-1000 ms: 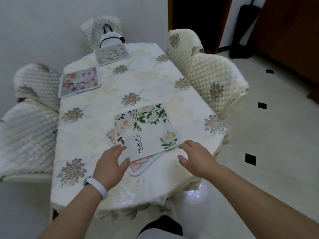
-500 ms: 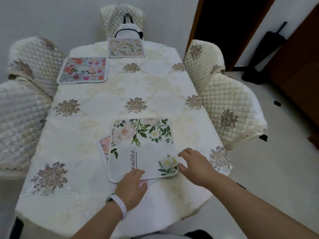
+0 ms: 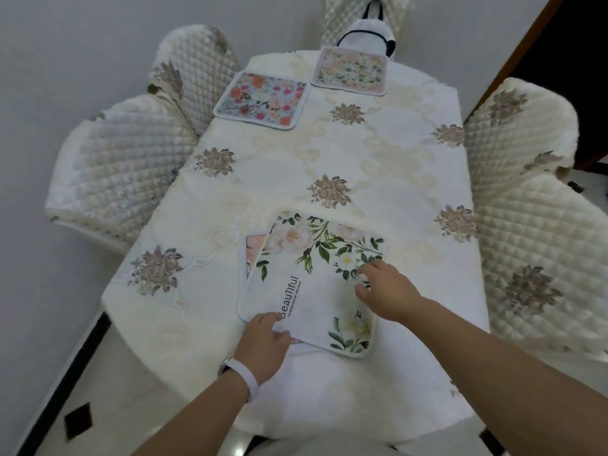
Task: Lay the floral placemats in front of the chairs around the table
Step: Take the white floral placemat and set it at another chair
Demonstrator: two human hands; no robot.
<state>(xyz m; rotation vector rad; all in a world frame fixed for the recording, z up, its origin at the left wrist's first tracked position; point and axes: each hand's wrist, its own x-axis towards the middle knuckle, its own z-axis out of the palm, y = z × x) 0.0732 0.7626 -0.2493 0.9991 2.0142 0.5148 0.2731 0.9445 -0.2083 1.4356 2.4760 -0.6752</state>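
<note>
A white placemat with green leaves and the word "Beautiful" (image 3: 316,291) lies askew on the near part of the table (image 3: 394,179). It covers a pink placemat (image 3: 254,248), of which only a strip shows at the left. My left hand (image 3: 263,340) pinches the white mat's near left corner. My right hand (image 3: 386,291) rests with its fingertips on the mat's right side. A bright flowered placemat (image 3: 261,100) lies at the far left and a pale flowered placemat (image 3: 350,70) at the far end.
Quilted cream chairs ring the table: two on the left (image 3: 125,179) (image 3: 194,74), one at the far end (image 3: 362,11) holding a white bag (image 3: 365,36), two on the right (image 3: 519,133) (image 3: 543,258). A grey wall runs along the left.
My view has swung left and closer to the table. My left hand slid to the white mat's near corner and took hold; my right hand moved from beside the mat onto it.
</note>
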